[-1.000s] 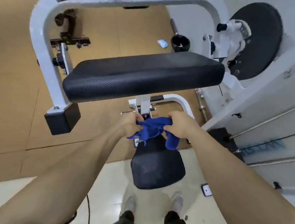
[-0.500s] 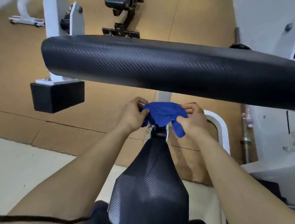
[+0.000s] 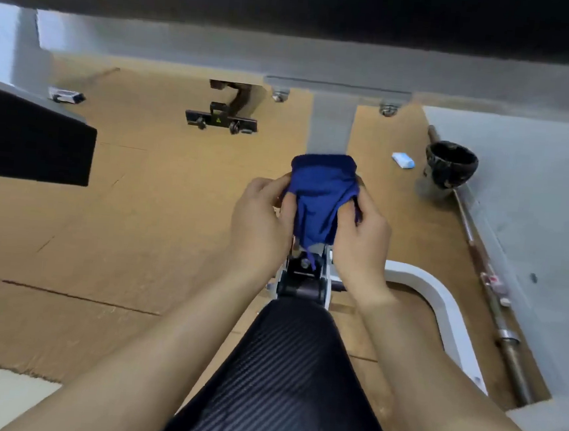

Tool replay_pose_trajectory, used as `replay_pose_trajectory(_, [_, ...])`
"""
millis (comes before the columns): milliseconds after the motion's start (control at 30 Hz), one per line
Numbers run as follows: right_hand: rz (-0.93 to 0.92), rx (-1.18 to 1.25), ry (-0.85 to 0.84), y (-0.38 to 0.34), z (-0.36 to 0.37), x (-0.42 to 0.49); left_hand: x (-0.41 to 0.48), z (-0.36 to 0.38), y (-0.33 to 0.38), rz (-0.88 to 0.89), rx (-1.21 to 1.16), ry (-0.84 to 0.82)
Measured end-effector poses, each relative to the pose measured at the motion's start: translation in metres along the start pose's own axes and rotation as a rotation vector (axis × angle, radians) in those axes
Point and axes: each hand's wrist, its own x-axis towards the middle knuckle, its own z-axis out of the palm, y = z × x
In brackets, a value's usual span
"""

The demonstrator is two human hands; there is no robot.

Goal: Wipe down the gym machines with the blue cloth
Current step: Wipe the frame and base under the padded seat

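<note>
The blue cloth (image 3: 319,197) is draped over the white upright post (image 3: 330,126) of the gym machine, just under the long black arm pad (image 3: 295,3) that fills the top of the view. My left hand (image 3: 262,220) grips the cloth's left edge and my right hand (image 3: 360,235) grips its right edge, both curled round the post. The black carbon-pattern seat (image 3: 283,370) sits below my wrists, with its black and white adjustment bracket (image 3: 303,282) between seat and cloth.
A black block pad (image 3: 32,138) juts in at the left. On the brown floor mat lie a steel barbell (image 3: 487,277), a black cup-shaped holder (image 3: 450,168), a small light-blue packet (image 3: 403,159) and a black bench foot (image 3: 221,120). A curved white frame tube (image 3: 440,308) runs right of the seat.
The view has dropped below the arm pad and closer to the post. Both hands have slid the cloth up the post, from near the seat bracket to higher on the upright.
</note>
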Motion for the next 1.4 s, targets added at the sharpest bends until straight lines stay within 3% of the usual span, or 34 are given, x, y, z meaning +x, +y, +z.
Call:
replay_pose_trajectory(67, [0.007,0.109,-0.038,0.003,0.0,-0.008,-0.015,0.005,-0.003,-0.016,-0.114,-0.084])
replay_pose_trajectory(200, [0.051,0.173,-0.024,-0.009,0.001,-0.001,-0.019,0.009,0.01,0.0,-0.311,-0.072])
replay_pose_trajectory(467, [-0.023,0.062,0.154,-0.064,0.006,0.044,0.044,-0.001,0.071,0.042,-0.249,0.162])
replay_pose_trajectory(600, [-0.051,0.026,0.24,-0.067,0.012,0.051,0.045,0.004,0.068,0.058,-0.214,0.157])
replay_pose_trajectory(867, [0.005,-0.033,0.061,0.008,0.004,0.016,-0.001,0.019,0.0,0.087,-0.132,-0.046])
replay_pose_trajectory(1033, [0.084,-0.114,-0.105,0.032,0.001,-0.016,-0.023,0.019,-0.028,-0.005,-0.024,-0.249])
replay_pose_trajectory(1133, [0.112,-0.141,-0.122,0.023,0.0,-0.01,-0.016,0.015,-0.019,-0.017,-0.07,-0.235])
replay_pose_trajectory(1300, [-0.044,-0.044,0.025,-0.015,-0.001,0.017,0.013,0.012,0.017,0.046,-0.243,-0.01])
replay_pose_trajectory(1400, [-0.05,-0.111,-0.024,0.0,0.001,0.004,0.003,0.015,0.004,0.053,-0.176,-0.074])
